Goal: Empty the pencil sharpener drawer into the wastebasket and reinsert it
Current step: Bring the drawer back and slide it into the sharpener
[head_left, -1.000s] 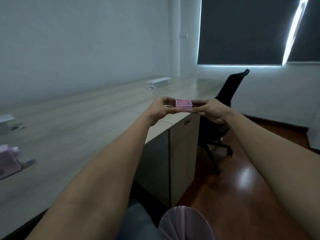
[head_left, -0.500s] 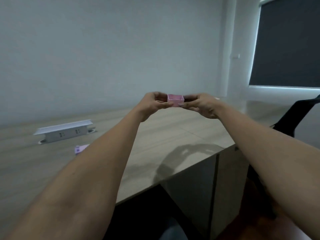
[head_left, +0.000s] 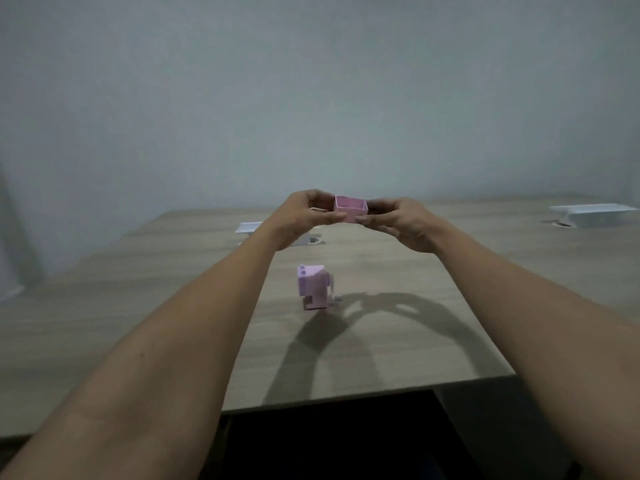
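The small pink drawer (head_left: 350, 209) is held up in the air, open side up, pinched between both hands at arm's length. The left hand (head_left: 302, 216) is closed on its nine o'clock end, the right hand (head_left: 401, 221) on its three o'clock end, fingertips pressed to the walls and underside. Nothing can be made out inside the tray from here. Down at six o'clock from the drawer, well below the grip, the pink pencil sharpener (head_left: 314, 287) is seen standing upright on the wooden desk (head_left: 138, 306), apart from both hands. A white power strip (head_left: 247, 227) is partly hidden behind the left wrist; another (head_left: 594, 213) sits at three o'clock.
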